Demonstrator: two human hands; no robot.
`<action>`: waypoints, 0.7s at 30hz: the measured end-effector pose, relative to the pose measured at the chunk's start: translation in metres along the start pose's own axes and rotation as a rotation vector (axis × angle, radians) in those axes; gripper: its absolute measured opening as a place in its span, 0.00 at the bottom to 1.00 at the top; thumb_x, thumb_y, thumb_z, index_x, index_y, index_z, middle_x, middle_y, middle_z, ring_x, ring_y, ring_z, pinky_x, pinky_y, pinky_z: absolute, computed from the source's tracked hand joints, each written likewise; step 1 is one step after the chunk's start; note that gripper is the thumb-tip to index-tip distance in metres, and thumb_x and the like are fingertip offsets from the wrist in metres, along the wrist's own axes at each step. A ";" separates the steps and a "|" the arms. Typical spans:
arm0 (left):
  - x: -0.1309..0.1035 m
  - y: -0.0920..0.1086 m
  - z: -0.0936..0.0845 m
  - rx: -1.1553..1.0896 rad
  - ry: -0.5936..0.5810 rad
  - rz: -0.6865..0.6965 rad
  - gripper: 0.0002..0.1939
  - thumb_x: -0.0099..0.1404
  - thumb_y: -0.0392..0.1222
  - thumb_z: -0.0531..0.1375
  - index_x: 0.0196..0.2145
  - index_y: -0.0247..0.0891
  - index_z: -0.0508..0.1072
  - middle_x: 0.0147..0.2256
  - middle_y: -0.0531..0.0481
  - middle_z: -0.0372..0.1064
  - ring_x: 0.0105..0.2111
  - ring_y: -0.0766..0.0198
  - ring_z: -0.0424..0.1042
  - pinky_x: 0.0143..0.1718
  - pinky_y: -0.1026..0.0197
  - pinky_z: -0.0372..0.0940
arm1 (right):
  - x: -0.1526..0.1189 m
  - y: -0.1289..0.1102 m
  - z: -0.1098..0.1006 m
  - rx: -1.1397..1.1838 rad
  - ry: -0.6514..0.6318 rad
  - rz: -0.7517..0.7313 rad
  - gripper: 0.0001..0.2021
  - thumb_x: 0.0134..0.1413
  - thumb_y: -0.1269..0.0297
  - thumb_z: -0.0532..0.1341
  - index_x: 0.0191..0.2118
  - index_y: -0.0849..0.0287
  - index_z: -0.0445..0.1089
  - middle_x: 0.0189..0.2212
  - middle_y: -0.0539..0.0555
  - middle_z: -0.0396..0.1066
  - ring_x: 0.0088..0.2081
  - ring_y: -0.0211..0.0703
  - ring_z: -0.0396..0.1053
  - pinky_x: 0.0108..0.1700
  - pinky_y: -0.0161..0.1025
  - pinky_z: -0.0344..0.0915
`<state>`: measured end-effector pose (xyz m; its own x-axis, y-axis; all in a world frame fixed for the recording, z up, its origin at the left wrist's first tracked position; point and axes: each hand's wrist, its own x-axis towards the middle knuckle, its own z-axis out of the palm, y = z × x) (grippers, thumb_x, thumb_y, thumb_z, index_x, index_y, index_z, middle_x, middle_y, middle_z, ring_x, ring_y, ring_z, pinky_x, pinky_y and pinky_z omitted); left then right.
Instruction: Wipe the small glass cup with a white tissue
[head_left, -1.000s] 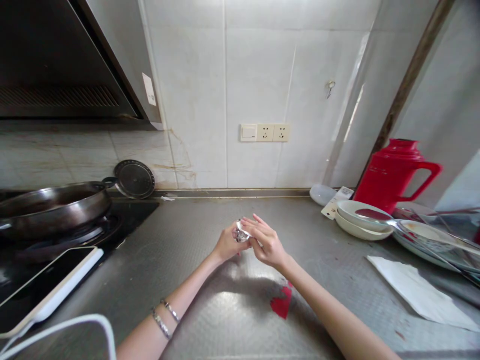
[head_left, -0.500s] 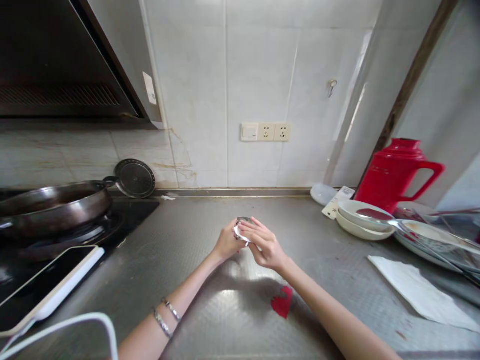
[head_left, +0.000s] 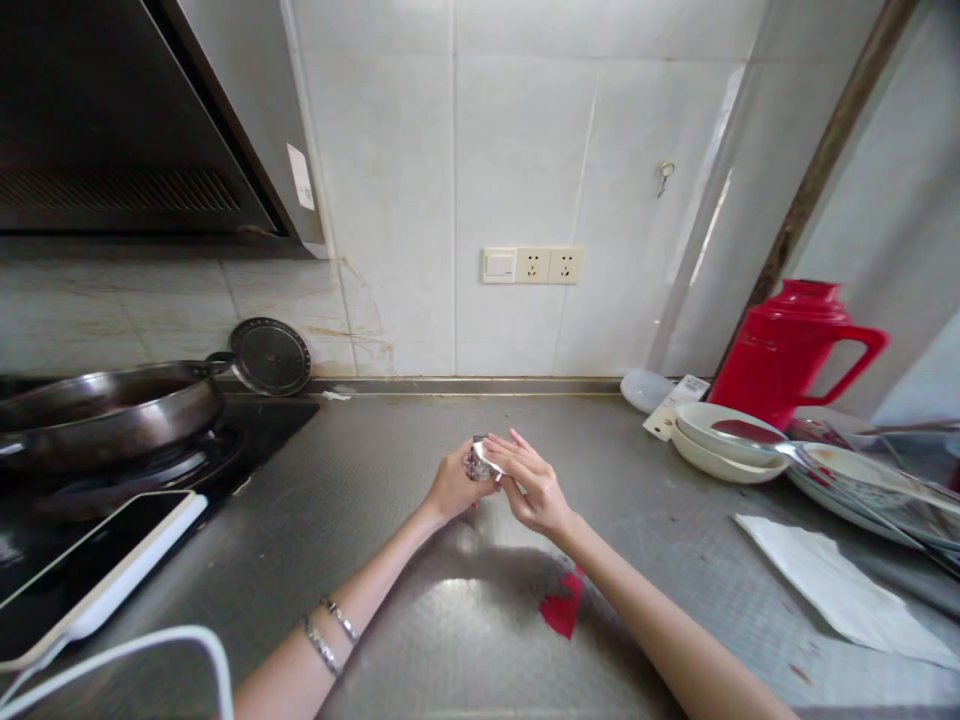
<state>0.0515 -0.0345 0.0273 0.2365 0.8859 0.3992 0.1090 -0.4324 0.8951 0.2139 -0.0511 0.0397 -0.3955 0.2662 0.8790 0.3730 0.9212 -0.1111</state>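
Note:
My left hand point(head_left: 452, 487) is wrapped around a small shiny, clear-and-silvery object point(head_left: 477, 462), perhaps of glass, held just above the steel counter. Its lower part is hidden by my fingers and thumb. My right hand point(head_left: 536, 488) presses a small piece of white tissue point(head_left: 489, 460) against the right side of that object. The right fingers lie close together over the tissue, with the index finger slightly raised. A jagged red patch point(head_left: 562, 606) shows on the counter below my right wrist.
On the left are a steel pan point(head_left: 112, 415) on the black hob and a phone point(head_left: 97, 565) with a white cable point(head_left: 172, 633). To the right stand a red thermos jug point(head_left: 787, 350), stacked bowls point(head_left: 724, 465), plates with utensils, and a folded white paper towel point(head_left: 840, 580).
My right hand has slid slightly right across the object with the tissue, and its index finger has lifted. More of the shiny object now shows. The left hand has barely moved.

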 end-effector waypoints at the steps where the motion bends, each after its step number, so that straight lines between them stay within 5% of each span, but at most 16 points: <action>1: 0.000 -0.001 0.000 -0.005 -0.006 -0.002 0.23 0.47 0.45 0.68 0.41 0.34 0.70 0.30 0.52 0.71 0.27 0.67 0.67 0.26 0.67 0.63 | 0.000 0.000 -0.001 0.005 -0.009 -0.015 0.22 0.58 0.74 0.50 0.56 0.52 0.66 0.50 0.57 0.72 0.56 0.49 0.66 0.61 0.59 0.58; 8: -0.004 0.009 -0.001 0.001 -0.071 0.003 0.29 0.48 0.41 0.67 0.48 0.35 0.69 0.31 0.52 0.71 0.29 0.66 0.69 0.29 0.67 0.64 | -0.001 0.006 0.008 0.099 0.194 0.311 0.15 0.62 0.70 0.53 0.48 0.50 0.73 0.43 0.53 0.77 0.45 0.47 0.75 0.60 0.60 0.59; 16: -0.002 -0.002 0.001 0.041 -0.013 -0.046 0.24 0.46 0.42 0.68 0.42 0.34 0.69 0.27 0.54 0.69 0.23 0.69 0.65 0.19 0.70 0.61 | 0.001 0.000 0.001 -0.016 -0.045 -0.044 0.22 0.58 0.74 0.50 0.56 0.54 0.66 0.51 0.59 0.72 0.57 0.49 0.65 0.61 0.59 0.58; 21: -0.002 0.004 0.002 -0.043 -0.045 -0.066 0.26 0.49 0.44 0.67 0.45 0.34 0.68 0.30 0.52 0.69 0.25 0.69 0.66 0.19 0.71 0.62 | 0.001 0.011 0.000 0.035 0.102 0.164 0.18 0.61 0.72 0.51 0.52 0.51 0.70 0.46 0.55 0.75 0.49 0.47 0.73 0.60 0.59 0.60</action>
<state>0.0530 -0.0383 0.0294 0.2738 0.9031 0.3309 0.0848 -0.3654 0.9270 0.2171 -0.0410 0.0394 -0.2442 0.3850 0.8900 0.3957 0.8775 -0.2710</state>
